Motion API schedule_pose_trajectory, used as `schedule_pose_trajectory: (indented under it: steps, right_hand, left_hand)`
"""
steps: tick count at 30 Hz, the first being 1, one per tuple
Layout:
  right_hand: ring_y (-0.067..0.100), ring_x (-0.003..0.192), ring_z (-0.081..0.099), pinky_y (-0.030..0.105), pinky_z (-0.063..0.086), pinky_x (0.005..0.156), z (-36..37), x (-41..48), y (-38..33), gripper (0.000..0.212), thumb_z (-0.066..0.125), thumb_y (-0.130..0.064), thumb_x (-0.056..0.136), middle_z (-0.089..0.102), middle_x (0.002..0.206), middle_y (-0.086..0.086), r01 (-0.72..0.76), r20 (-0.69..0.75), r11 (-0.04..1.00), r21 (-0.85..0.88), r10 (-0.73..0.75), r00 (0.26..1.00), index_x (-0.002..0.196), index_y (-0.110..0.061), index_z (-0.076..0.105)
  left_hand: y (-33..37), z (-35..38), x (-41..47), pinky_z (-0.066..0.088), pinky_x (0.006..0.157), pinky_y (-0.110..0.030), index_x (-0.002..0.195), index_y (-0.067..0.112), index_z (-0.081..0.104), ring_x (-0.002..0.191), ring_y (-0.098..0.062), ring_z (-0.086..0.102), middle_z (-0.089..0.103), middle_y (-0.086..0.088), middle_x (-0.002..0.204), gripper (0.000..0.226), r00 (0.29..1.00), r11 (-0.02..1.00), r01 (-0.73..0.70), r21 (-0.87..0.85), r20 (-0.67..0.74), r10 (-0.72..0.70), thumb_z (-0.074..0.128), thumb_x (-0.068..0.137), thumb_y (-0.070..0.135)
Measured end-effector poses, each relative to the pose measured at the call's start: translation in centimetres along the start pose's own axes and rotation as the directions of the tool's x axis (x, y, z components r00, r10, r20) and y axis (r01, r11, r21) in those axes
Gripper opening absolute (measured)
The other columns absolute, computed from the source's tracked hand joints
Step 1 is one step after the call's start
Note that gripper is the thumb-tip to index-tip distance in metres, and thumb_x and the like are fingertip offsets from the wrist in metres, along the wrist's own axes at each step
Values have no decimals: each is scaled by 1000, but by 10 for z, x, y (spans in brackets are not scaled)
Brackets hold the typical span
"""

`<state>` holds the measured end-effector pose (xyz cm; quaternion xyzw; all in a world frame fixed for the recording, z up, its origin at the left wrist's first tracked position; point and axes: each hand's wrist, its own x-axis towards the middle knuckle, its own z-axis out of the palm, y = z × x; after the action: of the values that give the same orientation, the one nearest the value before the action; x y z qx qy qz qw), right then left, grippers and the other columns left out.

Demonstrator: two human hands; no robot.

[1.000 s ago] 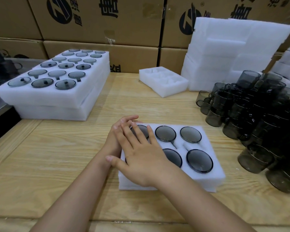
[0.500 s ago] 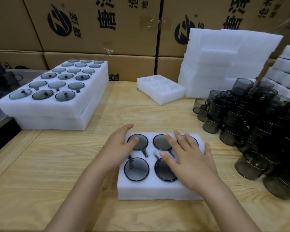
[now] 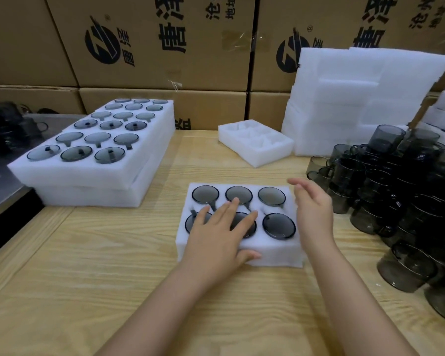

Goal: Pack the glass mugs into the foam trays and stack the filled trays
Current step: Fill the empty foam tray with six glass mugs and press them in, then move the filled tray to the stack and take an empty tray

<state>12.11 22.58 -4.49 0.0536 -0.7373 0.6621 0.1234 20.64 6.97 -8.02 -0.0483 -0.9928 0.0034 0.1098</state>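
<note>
A white foam tray lies in front of me on the wooden table, its pockets filled with dark glass mugs set bottom up. My left hand rests flat on the tray's left half, fingers straight over two mugs, thumb on the front edge. My right hand hovers open at the tray's right edge, fingers relaxed, holding nothing. At the left stand stacked filled trays with several mugs in the top layer. A pile of loose dark mugs sits at the right.
An empty foam tray lies behind the filled one. Stacks of white foam lean against cardboard boxes at the back right. A dark surface drops off at the table's left edge.
My right hand lifted off the tray and moved to its right edge. My left hand slid from the tray's left edge onto its top. The view tilted up slightly.
</note>
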Motion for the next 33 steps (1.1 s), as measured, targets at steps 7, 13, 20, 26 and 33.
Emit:
schedule_pose_trajectory:
  steps: [7,13,20,26,33]
  right_hand:
    - [20,95,57,26,40,79,13,18,57,24,48,-10,90,67,102,2,-99,22,917,-385,116,993,102,-14,69]
    - [14,115,46,29,26,95,32,18,63,20,53,-24,89,58,117,-12,196,217,626,-754,-43,975,106,-26,63]
    - [18,108,52,33,31,92,33,16,64,14,62,-22,84,61,109,-11,251,233,629,-736,-113,966,97,-24,66]
    - [20,110,54,38,34,92,36,17,63,13,66,-23,81,61,111,-10,270,250,591,-760,-117,961,94,-25,66]
    - [25,81,69,42,51,69,42,19,61,37,40,-41,65,69,89,-1,327,221,505,-799,-260,940,76,-22,69]
  left_hand:
    - [-55,6,43,1,118,-47,149,46,5,148,-16,6,-2,-5,162,66,988,983,151,106,29,-154,30,92,66]
    - [-110,14,97,0,118,-42,152,34,7,149,-21,3,2,-8,162,61,964,962,259,91,34,-263,34,100,49]
    - [-134,34,164,4,117,-37,153,24,15,148,-16,9,11,-1,161,57,978,977,208,34,-26,-208,40,102,30]
    - [-168,38,215,4,118,-42,152,21,18,147,-17,11,13,-2,160,52,961,960,276,36,-22,-276,36,103,20]
    - [-172,49,273,-1,118,-50,152,14,16,147,-18,11,11,0,161,53,971,968,238,78,2,-239,35,103,14]
